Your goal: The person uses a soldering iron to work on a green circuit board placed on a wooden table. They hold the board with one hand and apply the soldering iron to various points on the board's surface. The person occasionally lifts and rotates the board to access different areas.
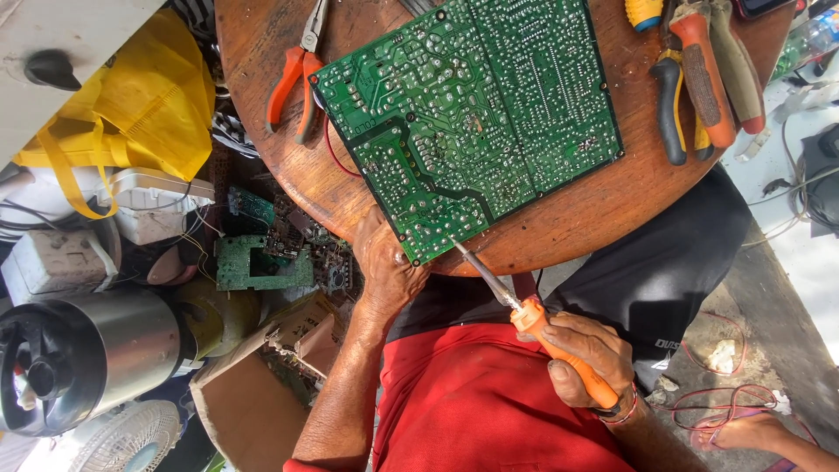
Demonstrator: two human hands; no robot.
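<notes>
A large green circuit board (476, 109) lies solder side up on a round wooden table (603, 205). My left hand (384, 267) rests on the table's near edge with the thumb pressed on the board's near corner. My right hand (590, 358) grips the orange handle of a soldering iron (524, 310). Its metal tip touches the board's near edge, just right of my left thumb.
Orange-handled pliers (293, 74) lie on the table left of the board, and several more hand tools (703, 74) lie at the right. Left of the table sit a yellow bag (144, 96), scrap circuit boards (258, 262), a steel appliance (83, 354) and a cardboard box (253, 402). A foot (752, 430) and loose wires are at the lower right.
</notes>
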